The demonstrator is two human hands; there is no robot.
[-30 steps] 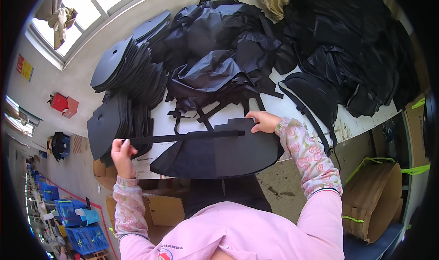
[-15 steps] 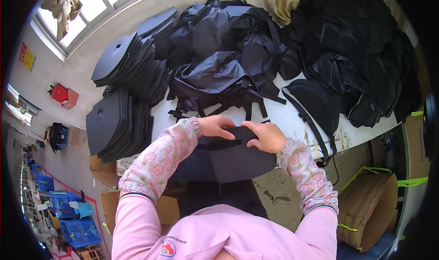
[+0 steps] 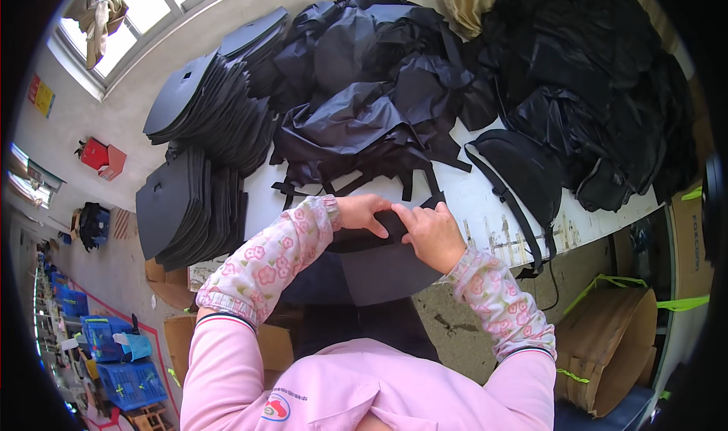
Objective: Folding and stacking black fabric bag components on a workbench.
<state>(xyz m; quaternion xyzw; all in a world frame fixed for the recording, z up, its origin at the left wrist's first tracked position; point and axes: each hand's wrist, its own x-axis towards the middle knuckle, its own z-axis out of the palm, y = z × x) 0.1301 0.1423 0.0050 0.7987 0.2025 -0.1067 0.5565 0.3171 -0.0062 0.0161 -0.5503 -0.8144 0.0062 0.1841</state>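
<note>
A flat black fabric-covered panel (image 3: 379, 268) lies at the near edge of the white table (image 3: 485, 203), its lower part hanging over the edge. My left hand (image 3: 364, 213) grips the panel's upper edge, where a black strap crosses it. My right hand (image 3: 431, 234) is closed on the same edge just to the right, the two hands almost touching. Both forearms wear pink flowered sleeves. What lies under my hands is hidden.
A heap of black fabric covers with loose straps (image 3: 356, 120) lies just beyond my hands. Stacks of black stiff panels (image 3: 193, 196) stand on the left, a finished black bag (image 3: 523, 169) on the right, more black bags (image 3: 599, 90) behind. Cardboard boxes (image 3: 607, 347) and blue crates (image 3: 121, 363) sit on the floor.
My left hand has come in from the panel's far left end to its middle beside my right hand. The panel, spread wide before, now looks folded or gathered narrower.
</note>
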